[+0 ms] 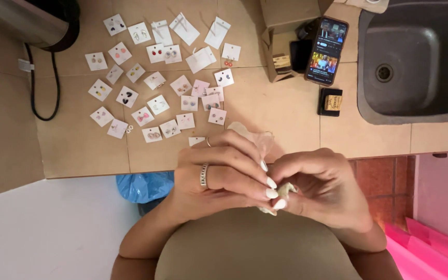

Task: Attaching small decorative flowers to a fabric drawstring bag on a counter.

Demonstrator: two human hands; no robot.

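Note:
My left hand (224,173) and my right hand (325,189) meet just in front of my body, at the near edge of a tiled counter (286,109). Both pinch a small pale, crumpled piece (285,191) between their fingertips; what it is cannot be told. A thin clear plastic bag (257,137) sticks up behind my left fingers. My left hand wears a silver ring. Several small white cards with pairs of earrings (156,78) lie spread over the counter beyond my left hand.
A phone (326,50) with a lit screen leans on an open cardboard box (281,36). A small black box (331,101) lies near it. A dark sink (416,62) is at the right, a kettle with cord (37,23) at top left, a blue bag (146,185) below the counter.

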